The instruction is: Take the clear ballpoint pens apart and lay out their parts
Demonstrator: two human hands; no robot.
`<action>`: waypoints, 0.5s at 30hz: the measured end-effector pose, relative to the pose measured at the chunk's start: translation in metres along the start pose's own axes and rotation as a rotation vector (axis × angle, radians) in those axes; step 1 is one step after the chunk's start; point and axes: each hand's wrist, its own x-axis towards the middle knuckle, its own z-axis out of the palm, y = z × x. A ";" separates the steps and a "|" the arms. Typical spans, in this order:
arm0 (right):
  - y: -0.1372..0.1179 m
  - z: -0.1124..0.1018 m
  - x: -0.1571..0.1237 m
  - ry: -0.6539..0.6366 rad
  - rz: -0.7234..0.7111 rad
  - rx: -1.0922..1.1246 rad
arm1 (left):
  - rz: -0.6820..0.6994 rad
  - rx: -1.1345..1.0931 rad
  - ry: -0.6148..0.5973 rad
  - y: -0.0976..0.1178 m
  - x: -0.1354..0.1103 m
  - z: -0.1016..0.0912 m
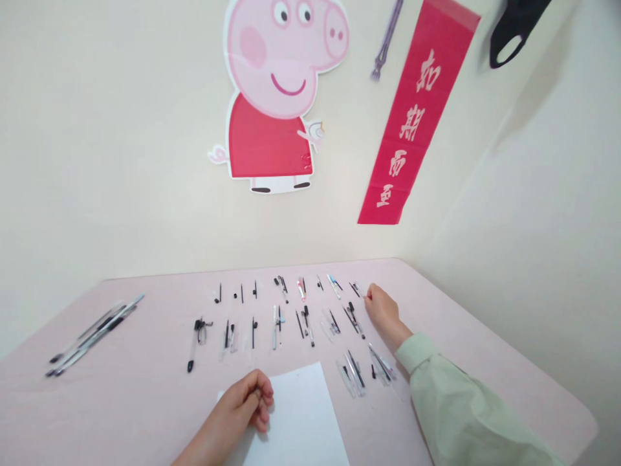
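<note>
My left hand (246, 404) hovers at the left side of a white sheet of paper (305, 411), its fingers curled loosely inward with nothing showing in them. Farther out, my right hand (383, 309) is closed at the right end of the back row of pen parts. Its fingertips lie beside a small group of clear and dark pen pieces (356, 289); whatever they pinch is hidden. To its left are a dark refill and cap group (354, 320) and a light-blue-tipped pen part (334, 285). Closer to my sleeve lie more clear barrels and refills (382, 364).
Several groups of taken-apart pens spread in rows over the pink table (145, 401), including a black-capped barrel (191, 349). A bundle of pens (97, 336) lies at the left. Behind stands a wall with a pig cutout (272, 142) and a red banner (412, 129).
</note>
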 end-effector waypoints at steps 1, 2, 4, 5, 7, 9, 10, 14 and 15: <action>0.000 0.002 -0.001 -0.007 -0.001 0.000 | -0.005 -0.012 0.000 -0.001 0.001 0.000; 0.000 0.003 -0.001 -0.014 -0.004 0.003 | -0.007 -0.026 0.003 -0.001 0.001 0.000; -0.002 0.001 0.000 -0.027 -0.014 0.018 | -0.005 -0.062 0.007 0.000 0.001 0.000; -0.006 -0.003 0.001 -0.031 -0.023 0.030 | -0.003 -0.086 0.008 0.001 0.000 0.000; -0.019 -0.014 0.000 -0.039 -0.061 0.065 | -0.012 -0.148 0.005 0.005 -0.003 0.000; -0.043 -0.028 -0.009 -0.062 -0.143 0.116 | -0.044 -0.228 0.002 0.010 -0.008 0.002; -0.060 -0.035 -0.018 -0.089 -0.199 0.145 | -0.071 -0.271 -0.004 0.013 -0.011 0.004; -0.133 -0.052 -0.083 -0.302 -0.692 0.353 | -0.177 -0.425 -0.081 0.025 -0.023 0.014; -0.148 -0.051 -0.101 -0.339 -0.824 0.349 | -0.184 -0.455 -0.101 0.026 -0.025 0.017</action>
